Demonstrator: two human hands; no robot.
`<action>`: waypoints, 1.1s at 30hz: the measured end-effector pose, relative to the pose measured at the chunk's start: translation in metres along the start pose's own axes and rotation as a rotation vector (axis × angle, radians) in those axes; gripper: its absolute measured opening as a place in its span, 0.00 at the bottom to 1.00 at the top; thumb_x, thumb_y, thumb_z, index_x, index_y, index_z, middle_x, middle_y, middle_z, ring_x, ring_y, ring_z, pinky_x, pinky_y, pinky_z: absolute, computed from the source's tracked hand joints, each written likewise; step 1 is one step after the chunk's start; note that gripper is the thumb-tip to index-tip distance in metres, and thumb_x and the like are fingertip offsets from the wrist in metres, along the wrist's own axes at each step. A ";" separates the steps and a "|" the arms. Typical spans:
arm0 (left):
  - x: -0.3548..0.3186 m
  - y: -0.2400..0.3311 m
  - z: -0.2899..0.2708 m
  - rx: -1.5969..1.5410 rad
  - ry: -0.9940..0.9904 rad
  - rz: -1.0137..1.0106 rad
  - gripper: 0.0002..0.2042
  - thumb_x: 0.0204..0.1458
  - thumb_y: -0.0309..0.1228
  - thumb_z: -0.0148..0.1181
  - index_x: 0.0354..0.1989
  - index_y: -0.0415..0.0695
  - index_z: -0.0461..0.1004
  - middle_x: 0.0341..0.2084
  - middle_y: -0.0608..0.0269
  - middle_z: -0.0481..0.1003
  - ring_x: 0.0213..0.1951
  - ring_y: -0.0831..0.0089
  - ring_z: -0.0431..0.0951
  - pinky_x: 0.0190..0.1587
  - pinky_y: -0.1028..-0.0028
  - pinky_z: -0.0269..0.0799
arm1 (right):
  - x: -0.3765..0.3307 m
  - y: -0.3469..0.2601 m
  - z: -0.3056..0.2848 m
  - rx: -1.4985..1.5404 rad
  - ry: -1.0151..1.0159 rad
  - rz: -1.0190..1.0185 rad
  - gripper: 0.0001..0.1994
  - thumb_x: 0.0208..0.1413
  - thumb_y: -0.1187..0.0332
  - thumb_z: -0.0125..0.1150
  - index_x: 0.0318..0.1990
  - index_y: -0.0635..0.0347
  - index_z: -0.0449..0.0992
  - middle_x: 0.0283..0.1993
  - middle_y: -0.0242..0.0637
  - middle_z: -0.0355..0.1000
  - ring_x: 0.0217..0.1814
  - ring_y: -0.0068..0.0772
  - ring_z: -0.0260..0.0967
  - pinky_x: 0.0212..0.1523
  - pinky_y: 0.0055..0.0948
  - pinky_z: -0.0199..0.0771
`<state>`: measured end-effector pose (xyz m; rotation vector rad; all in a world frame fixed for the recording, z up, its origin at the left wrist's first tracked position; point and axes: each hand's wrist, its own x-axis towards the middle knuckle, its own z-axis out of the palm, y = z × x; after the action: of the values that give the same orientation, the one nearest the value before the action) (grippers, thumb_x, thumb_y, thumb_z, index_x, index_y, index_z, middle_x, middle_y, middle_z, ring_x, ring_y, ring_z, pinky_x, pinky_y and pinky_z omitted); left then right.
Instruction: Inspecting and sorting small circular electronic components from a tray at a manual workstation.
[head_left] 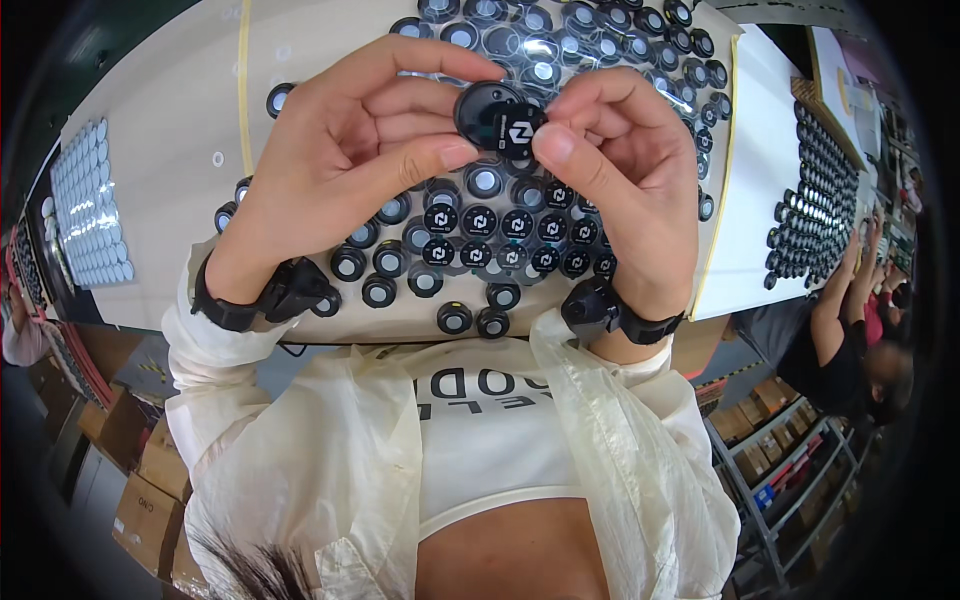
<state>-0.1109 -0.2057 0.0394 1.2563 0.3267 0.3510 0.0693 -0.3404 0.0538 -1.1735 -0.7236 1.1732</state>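
Note:
Both my hands are raised together over the table. My left hand (pixel 345 150) grips a round black disc-shaped part (pixel 478 103) by its edge, thumb below and fingers above. Between the thumb and fingertips of my right hand (pixel 635 170) is a black label (pixel 518 131) with a white mark, held against the disc's right side; how much of it touches the disc I cannot tell. Beneath them lies a clear sheet bearing rows of round black labels (pixel 480 221). Around it stand several round black parts with grey centres (pixel 379 291). Each wrist wears a black strapped device.
A sheet of pale round discs (pixel 95 210) lies at the left. Yellow tape (pixel 243 90) runs along the table. On a white surface (pixel 745 200) at the right sit rows of black parts (pixel 815 200), with people beyond. Cardboard boxes (pixel 148 510) stand at the lower left.

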 end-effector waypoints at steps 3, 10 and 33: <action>-0.001 -0.001 0.000 0.098 0.010 -0.001 0.21 0.58 0.20 0.58 0.60 0.31 0.65 0.48 0.49 0.77 0.48 0.69 0.80 0.52 0.75 0.77 | 0.003 0.000 0.003 -0.054 0.010 -0.013 0.11 0.57 0.76 0.65 0.46 0.65 0.75 0.36 0.31 0.77 0.38 0.16 0.72 0.42 0.16 0.69; -0.002 0.001 0.005 0.124 0.034 -0.018 0.20 0.59 0.19 0.57 0.61 0.31 0.68 0.45 0.50 0.79 0.45 0.71 0.81 0.48 0.75 0.79 | 0.003 0.008 0.003 -0.052 0.062 -0.086 0.10 0.55 0.79 0.67 0.45 0.70 0.80 0.35 0.35 0.80 0.34 0.13 0.74 0.33 0.11 0.69; -0.001 -0.001 0.013 0.308 0.101 0.025 0.19 0.59 0.18 0.57 0.59 0.33 0.70 0.45 0.51 0.80 0.44 0.72 0.81 0.47 0.76 0.80 | 0.003 0.011 0.002 -0.262 0.162 -0.072 0.07 0.52 0.77 0.71 0.39 0.65 0.84 0.20 0.18 0.65 0.21 0.06 0.50 0.22 0.13 0.46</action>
<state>-0.1059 -0.2181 0.0418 1.5486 0.4645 0.3973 0.0647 -0.3371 0.0434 -1.4305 -0.8052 0.9302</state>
